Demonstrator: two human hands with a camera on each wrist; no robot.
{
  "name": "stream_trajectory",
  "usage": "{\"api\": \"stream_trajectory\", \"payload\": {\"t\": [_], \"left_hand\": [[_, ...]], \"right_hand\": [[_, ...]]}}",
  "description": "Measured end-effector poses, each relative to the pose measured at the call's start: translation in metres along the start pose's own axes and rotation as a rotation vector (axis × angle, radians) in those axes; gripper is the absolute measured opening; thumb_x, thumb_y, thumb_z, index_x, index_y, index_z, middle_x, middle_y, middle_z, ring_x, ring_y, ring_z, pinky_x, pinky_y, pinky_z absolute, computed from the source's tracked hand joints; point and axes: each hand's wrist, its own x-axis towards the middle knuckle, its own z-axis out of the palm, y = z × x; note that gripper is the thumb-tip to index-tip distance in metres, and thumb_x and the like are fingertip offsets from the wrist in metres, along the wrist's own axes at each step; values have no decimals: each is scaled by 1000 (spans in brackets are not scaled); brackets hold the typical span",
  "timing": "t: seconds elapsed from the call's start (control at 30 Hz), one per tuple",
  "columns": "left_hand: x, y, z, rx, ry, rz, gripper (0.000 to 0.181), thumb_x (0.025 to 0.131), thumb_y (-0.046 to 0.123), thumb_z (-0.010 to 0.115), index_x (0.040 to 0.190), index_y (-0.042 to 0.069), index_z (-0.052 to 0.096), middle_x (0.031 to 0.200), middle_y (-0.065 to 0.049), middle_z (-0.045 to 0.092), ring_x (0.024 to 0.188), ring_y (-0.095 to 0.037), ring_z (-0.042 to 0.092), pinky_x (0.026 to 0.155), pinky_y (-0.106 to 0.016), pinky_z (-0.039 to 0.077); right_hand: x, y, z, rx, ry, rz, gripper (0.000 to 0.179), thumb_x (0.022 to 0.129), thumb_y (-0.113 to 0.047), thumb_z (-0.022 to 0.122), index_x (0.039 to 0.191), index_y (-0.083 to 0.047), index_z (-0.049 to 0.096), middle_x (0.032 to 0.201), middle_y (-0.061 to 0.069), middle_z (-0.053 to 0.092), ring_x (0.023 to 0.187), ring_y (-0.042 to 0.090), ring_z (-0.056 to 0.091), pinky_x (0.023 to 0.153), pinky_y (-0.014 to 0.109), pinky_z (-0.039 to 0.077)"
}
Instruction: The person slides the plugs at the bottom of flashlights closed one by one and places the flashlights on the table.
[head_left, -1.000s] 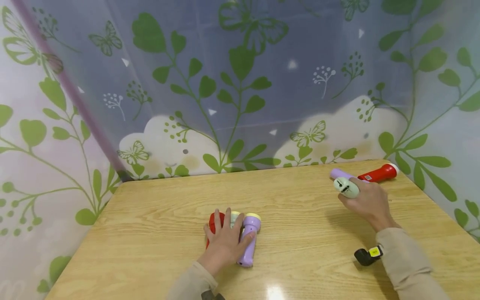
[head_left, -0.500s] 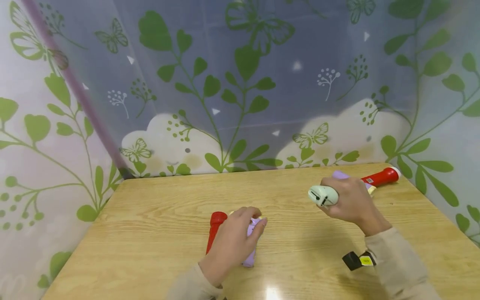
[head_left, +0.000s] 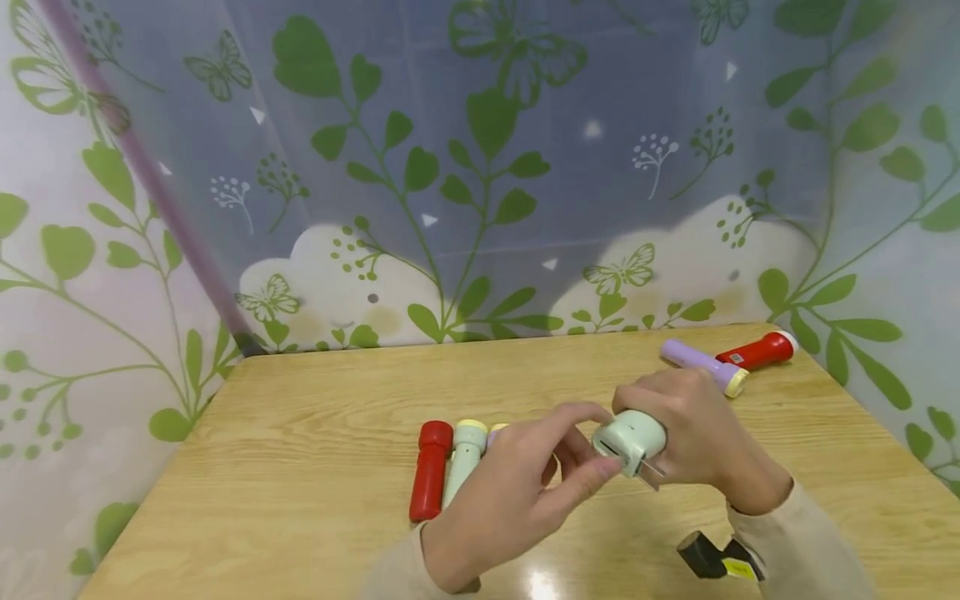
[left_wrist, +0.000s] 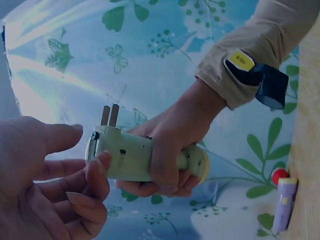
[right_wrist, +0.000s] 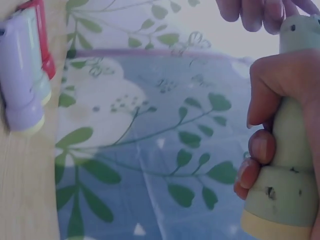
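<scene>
My right hand [head_left: 693,429] grips a pale green flashlight [head_left: 633,433] around its body, with the tail end towards my left hand. Two metal plug prongs [left_wrist: 110,116] stick out from the side near that tail end. The yellow-rimmed head [right_wrist: 275,227] shows below my right fingers in the right wrist view. My left hand [head_left: 517,483] is at the tail end with fingers bent. In the left wrist view a fingertip touches the flashlight there, and the thumb is a little apart from it.
A red flashlight [head_left: 431,471] and another pale green flashlight [head_left: 465,454] lie side by side on the wooden table [head_left: 322,433]; a purple one [right_wrist: 22,75] lies beside them, mostly hidden in the head view. At back right are a purple flashlight [head_left: 697,362] and a red one [head_left: 761,350].
My right hand has brought the green flashlight left and nearer. My left hand has left the row of flashlights and moved right to its tail end. The prongs now stand out.
</scene>
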Motion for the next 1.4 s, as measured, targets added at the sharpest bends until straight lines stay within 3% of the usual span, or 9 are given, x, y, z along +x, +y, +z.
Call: {"api": "stream_trajectory", "payload": {"t": [0.13,0.33,0.5,0.57,0.63,0.73,0.93,1.23,1.4], "left_hand": [[-2,5,-1,-31,-8,83,27,92,12,66,118,8,62,70,5,59,60,7,42,54,-8,40],[-3,3,1,-75,-46,110,31,91,10,66,122,6,63,69,4,61,57,9,44,52,-8,42],[-5,1,2,-376,-134,82,29,94,2,59,123,-1,60,63,-5,64,51,7,51,46,-16,47],[-6,2,1,-491,-176,65,27,95,0,57,122,-3,60,60,-8,63,49,6,52,42,-20,47],[-6,2,1,-545,-204,57,25,95,-1,56,120,-4,60,58,-9,63,48,6,53,40,-21,45],[-7,3,0,-524,-216,63,24,95,-1,58,118,-2,61,56,-7,62,47,7,52,37,-20,43],[-9,0,1,-424,-215,77,32,93,1,61,124,2,58,55,-4,62,46,11,49,39,-16,43],[-8,-5,5,-253,-122,306,25,90,-2,62,115,1,61,53,4,61,54,16,51,44,-5,36],[-8,-6,5,-252,-133,319,26,90,-5,60,115,0,61,54,3,62,53,15,49,44,-4,35]], "right_hand": [[5,-10,-5,26,0,-22,17,55,-12,57,70,-20,54,57,-13,47,48,0,38,45,12,27],[6,-15,-8,33,9,-33,19,54,-10,60,70,-19,54,57,-13,48,48,0,38,45,12,27],[8,-17,-5,64,52,-96,13,60,-13,59,70,-19,53,58,-14,47,48,-1,37,46,12,30],[9,-19,-4,78,66,-114,5,72,-17,58,70,-19,53,58,-14,45,48,-2,36,47,10,29],[10,-22,-2,92,70,-122,17,85,-27,56,70,-18,53,58,-14,45,48,-3,35,47,9,29],[11,-25,-2,96,76,-123,35,92,-45,54,70,-19,53,57,-14,44,48,-3,33,48,8,28],[14,-29,-1,79,78,-145,34,93,-44,52,69,-20,53,56,-15,43,47,-3,35,46,10,29],[13,-30,-1,96,71,-139,34,93,-43,50,70,-20,52,57,-14,42,49,-3,32,48,9,28],[13,-30,-1,114,67,-145,18,84,-29,58,70,-19,52,57,-14,42,49,-4,32,48,9,28]]}}
